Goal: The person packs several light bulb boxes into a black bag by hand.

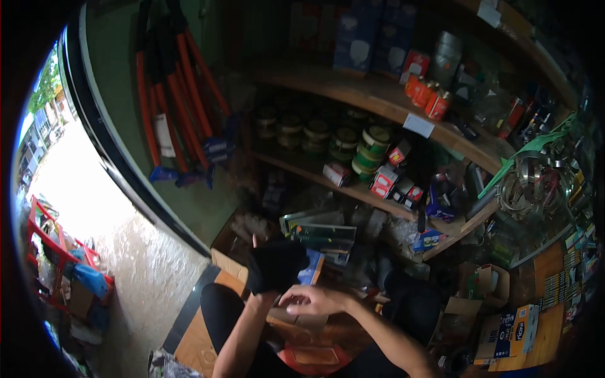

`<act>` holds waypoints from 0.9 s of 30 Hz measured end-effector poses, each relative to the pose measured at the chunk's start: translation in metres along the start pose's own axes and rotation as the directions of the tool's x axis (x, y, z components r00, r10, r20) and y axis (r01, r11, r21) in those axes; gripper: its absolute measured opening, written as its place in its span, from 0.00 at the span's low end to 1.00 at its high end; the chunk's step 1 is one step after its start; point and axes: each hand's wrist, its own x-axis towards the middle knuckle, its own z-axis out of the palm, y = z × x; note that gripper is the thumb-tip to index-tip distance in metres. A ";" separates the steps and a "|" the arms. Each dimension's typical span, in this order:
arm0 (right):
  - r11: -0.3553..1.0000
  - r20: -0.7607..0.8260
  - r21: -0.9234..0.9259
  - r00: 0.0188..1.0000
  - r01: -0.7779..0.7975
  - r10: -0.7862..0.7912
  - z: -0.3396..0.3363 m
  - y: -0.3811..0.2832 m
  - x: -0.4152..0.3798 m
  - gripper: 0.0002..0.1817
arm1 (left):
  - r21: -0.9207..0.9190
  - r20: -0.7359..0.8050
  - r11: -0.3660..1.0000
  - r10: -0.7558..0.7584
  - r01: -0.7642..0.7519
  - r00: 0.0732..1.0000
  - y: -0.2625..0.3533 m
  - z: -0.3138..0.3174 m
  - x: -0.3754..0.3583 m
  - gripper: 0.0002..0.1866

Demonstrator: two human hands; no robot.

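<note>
My left hand [277,268] is mostly covered by a black cloth-like item, perhaps a glove, from the wrist up. One fingertip sticks out above the black, and the other fingers are hidden. Just to its right, my right hand [313,300] reaches across near the left wrist. Its fingers are loosely bent and apart, with nothing visible in them. Under the hands lies an open cardboard box [299,318]. A blue printed box [311,269] is partly visible behind the black item.
Shelves [372,91] ahead hold tins [372,151] and small boxes. Orange-handled tools [183,94] hang on the left wall near a bright doorway. A red rack [53,252] stands outside. Metal rings [535,183] hang at right, above a yellow-blue box [520,331]. A red stool [312,358] is below.
</note>
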 end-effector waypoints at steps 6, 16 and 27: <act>0.896 -0.147 -0.416 0.984 -0.153 0.099 0.043 0.058 0.010 0.30 | -0.817 0.121 0.477 -0.406 0.323 0.906 -0.031 -0.014 -0.050 0.28; 0.993 -0.348 0.117 0.935 -0.025 0.065 0.029 0.026 0.026 0.34 | -0.538 0.293 -0.836 -0.305 -0.107 0.906 -0.032 0.009 -0.060 0.32; 0.894 -0.415 0.432 0.906 0.120 0.079 0.003 0.007 0.017 0.14 | -0.785 0.301 -0.618 -0.438 -0.041 0.847 -0.056 0.034 -0.089 0.36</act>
